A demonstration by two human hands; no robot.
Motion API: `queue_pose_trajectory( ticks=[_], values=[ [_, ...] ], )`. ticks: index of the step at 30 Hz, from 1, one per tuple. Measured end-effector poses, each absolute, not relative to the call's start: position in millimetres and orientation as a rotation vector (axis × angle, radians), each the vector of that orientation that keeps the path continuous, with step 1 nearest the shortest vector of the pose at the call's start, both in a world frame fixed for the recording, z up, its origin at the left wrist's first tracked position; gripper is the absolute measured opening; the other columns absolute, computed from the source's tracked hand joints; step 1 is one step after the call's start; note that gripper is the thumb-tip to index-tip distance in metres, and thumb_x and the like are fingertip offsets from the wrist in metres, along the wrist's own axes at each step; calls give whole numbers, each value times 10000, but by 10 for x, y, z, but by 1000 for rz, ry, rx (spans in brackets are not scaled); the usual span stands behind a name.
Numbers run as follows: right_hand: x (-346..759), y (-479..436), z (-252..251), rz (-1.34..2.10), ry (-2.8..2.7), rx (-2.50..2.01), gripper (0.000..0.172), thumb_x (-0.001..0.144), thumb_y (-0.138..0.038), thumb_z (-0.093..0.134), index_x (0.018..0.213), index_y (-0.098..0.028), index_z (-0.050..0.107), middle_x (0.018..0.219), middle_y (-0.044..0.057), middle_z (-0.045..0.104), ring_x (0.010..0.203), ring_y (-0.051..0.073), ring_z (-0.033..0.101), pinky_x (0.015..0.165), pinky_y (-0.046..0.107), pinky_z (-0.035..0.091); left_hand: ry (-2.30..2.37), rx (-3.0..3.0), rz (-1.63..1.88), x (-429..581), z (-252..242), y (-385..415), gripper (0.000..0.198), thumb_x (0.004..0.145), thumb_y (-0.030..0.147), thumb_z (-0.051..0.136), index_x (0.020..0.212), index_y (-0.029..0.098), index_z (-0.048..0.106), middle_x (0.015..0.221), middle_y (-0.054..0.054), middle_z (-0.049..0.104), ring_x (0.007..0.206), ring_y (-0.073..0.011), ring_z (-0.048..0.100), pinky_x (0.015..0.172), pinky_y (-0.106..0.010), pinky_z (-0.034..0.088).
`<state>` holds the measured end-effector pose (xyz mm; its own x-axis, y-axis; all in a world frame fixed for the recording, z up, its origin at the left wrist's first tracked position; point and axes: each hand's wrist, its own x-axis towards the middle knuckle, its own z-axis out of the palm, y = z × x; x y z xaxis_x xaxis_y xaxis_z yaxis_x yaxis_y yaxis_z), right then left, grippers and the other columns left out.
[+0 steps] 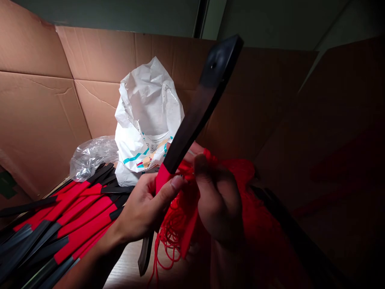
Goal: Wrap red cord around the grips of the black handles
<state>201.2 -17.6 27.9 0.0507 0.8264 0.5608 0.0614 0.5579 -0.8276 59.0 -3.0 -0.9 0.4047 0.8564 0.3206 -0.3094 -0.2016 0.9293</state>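
Observation:
My left hand (pixel 144 204) is closed round the red middle of a curved black strip (pixel 195 116), which slants upward to the right. The strip has a small hole near its upper end, and its lower end shows beneath my hand. Close beside it, my right hand (pixel 219 200) is closed with its fingers pinched on red cord (pixel 171 237). Loops of that cord hang below the strip, between my hands. More red cord and red material (pixel 252 212) lies in shadow behind my right hand. My right fingertips are partly hidden in the dark.
Several black strips with red middles (pixel 81 212) lie piled at the left. Behind them are a clear plastic bag (pixel 93 154) and an opened white plastic bag (pixel 144 108). Cardboard walls (pixel 99 60) surround the wooden table surface (pixel 126 261). The right side is dark.

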Motion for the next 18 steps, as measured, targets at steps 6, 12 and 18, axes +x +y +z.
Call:
queue_pose_trajectory(
  ticks=[6, 12, 18],
  values=[
    [1889, -171, 245, 183, -1521, -996, 260, 1116, -311, 532, 1217, -215, 751, 1131, 89, 837, 904, 215, 809, 870, 334, 641, 854, 1735, 1466, 589, -3, -28, 168, 1050, 373, 646, 1030, 234, 553, 766, 41, 591, 718, -149, 555, 736, -287, 477],
    [1819, -178, 257, -33, -1661, -1107, 296, 1114, -367, 520, 1052, -178, 739, 876, 103, 798, 794, 232, 760, 751, 345, 577, 1146, 1803, 1467, 609, -41, 11, 263, 1055, 433, 588, 1032, 282, 374, 718, 55, 558, 569, -177, 511, 555, -313, 355],
    [1971, -155, 254, 88, -1684, -1004, 366, 1122, -381, 529, 809, -229, 641, 607, -21, 580, 542, 135, 554, 581, 312, 447, 961, 1867, 1440, 617, -21, -18, 231, 1129, 410, 479, 1300, 259, 506, 1028, -37, 690, 871, -196, 627, 811, -328, 462]
  ],
)
